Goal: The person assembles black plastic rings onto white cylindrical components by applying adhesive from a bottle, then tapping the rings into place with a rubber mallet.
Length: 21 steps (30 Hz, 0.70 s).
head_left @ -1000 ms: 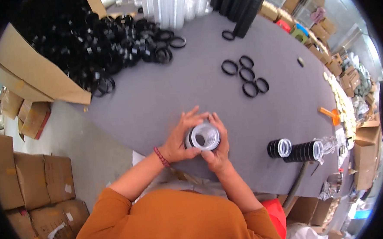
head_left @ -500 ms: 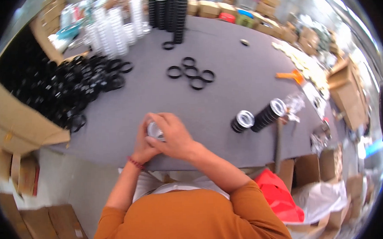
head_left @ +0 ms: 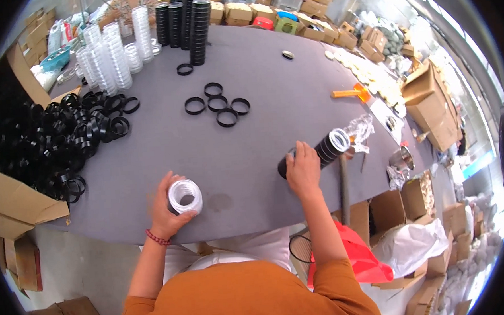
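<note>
Near the table's front edge, my left hand [head_left: 165, 210] is wrapped round a stack of clear plastic rings [head_left: 175, 191], whose open top faces up. My right hand [head_left: 304, 169], away to the right, has its fingers closed over the top of a short stack of black rings [head_left: 283, 168]. The hand hides most of that stack's upper end. Right beside it leans a taller stack of black rings [head_left: 324, 152] with a clear ring [head_left: 338, 132] on top. Several loose black rings [head_left: 227, 118] lie flat in a cluster mid-table.
A heap of black rings [head_left: 63, 139] spills from a cardboard box [head_left: 20, 189] at left. Clear ring columns [head_left: 112, 62] and tall black columns [head_left: 200, 32] stand at the back. An orange tool [head_left: 348, 93] and pale discs [head_left: 367, 69] lie at right. Another person [head_left: 131, 4] is beyond the table.
My right hand has left the clear rings and moved right onto the short black stack. My left hand keeps the clear rings, now lower and further left in view. The view has shifted.
</note>
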### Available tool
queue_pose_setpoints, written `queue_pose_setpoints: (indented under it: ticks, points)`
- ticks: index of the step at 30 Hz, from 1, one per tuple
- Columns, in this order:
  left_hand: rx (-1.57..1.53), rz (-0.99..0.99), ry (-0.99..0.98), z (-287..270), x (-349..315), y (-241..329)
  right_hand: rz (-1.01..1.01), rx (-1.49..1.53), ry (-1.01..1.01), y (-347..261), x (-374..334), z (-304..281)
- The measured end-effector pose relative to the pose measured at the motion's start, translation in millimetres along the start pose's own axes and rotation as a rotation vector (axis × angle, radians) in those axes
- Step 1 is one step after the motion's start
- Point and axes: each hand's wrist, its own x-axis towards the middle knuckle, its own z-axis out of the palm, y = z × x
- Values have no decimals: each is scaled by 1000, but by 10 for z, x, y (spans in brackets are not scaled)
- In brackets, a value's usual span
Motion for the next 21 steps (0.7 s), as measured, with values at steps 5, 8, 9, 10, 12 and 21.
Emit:
queue_pose_setpoints:
  ticks: [5, 8, 9, 10, 12, 21]
  points:
    - [56, 13, 44, -18, -18, 34, -38, -74, -76, -230, 110, -193]
    - [160, 80, -10, -46, 28, 62, -179, 15, -34, -697, 333, -249]
    - [164, 77, -3, -54, 46, 69, -53, 198, -216, -902, 484, -195]
    - [145, 69, 2, -55, 40, 69, 79, 377, -400, -1107, 629, -144]
    - [38, 21, 34, -3, 4, 58, 160, 332, -381, -1256, 870, 326]
    - [188, 57, -51, -74, 23, 147, 149, 260, -335, -1586, 1132, 1167]
